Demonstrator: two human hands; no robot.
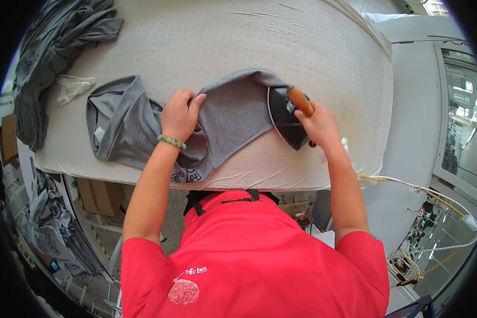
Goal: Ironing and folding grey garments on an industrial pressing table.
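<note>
A grey knit garment (pixel 233 114) lies on the padded white ironing table (pixel 312 47), its left part bunched and its right part spread fairly flat. Dark print shows on it at the table's near edge. My left hand (pixel 180 119), a green bead bracelet at the wrist, is closed on the cloth near the middle, with some fingers hidden. Wrapped round the wooden handle of a black iron (pixel 286 119) is my right hand (pixel 319 126). The iron rests at the right end of the spread cloth, covering part of its edge.
More grey garments (pixel 58 63) are heaped at the table's far left. A crumpled white scrap (pixel 74 87) lies beside them. Further garments (pixel 58 233) hang low at the left, near a cardboard box (pixel 100 196). A white and yellow hose (pixel 408 185) loops off the right side.
</note>
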